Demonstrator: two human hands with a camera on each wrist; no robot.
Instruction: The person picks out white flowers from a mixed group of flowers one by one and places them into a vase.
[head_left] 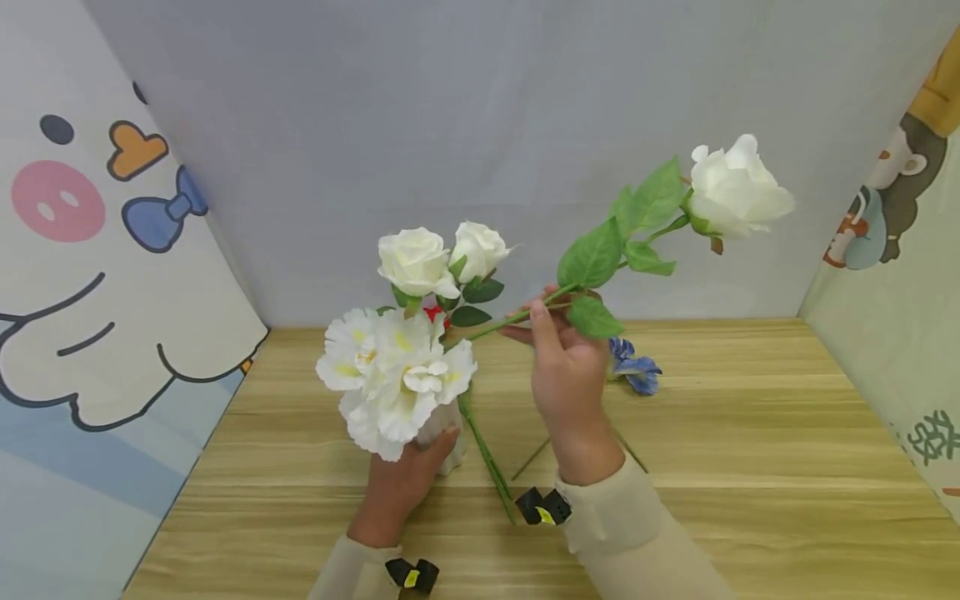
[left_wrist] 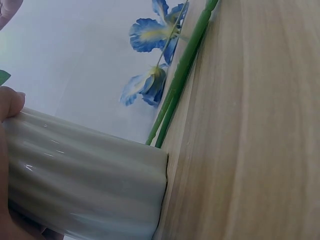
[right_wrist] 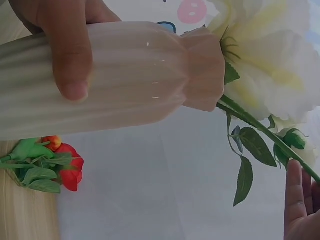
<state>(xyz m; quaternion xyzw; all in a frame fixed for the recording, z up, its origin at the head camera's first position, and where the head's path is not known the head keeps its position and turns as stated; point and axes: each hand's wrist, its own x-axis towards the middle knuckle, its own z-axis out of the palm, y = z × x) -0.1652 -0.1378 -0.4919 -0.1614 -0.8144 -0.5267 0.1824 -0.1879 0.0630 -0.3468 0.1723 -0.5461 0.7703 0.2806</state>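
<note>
My left hand (head_left: 408, 475) grips a ribbed, pale ceramic vase (head_left: 452, 454) that stands on the table, its thumb along the side. Large ruffled white flowers (head_left: 397, 375) and two white roses (head_left: 416, 262) stick out above the vase. Between thumb and fingers, my right hand (head_left: 570, 375) pinches the green stem of a long white rose (head_left: 738, 190), whose bloom leans to the upper right. In the right wrist view a green stem (right_wrist: 270, 135) runs from the vase mouth to that hand's fingers. The stem ends inside the vase are hidden.
Green stems (head_left: 487, 458) lie on the wooden table (head_left: 750, 467) just right of the vase. Blue irises (head_left: 637, 372) lie behind the right hand. A red flower with leaves (right_wrist: 70, 167) lies beyond the vase. A pale cloth wall (head_left: 525, 125) closes off the back.
</note>
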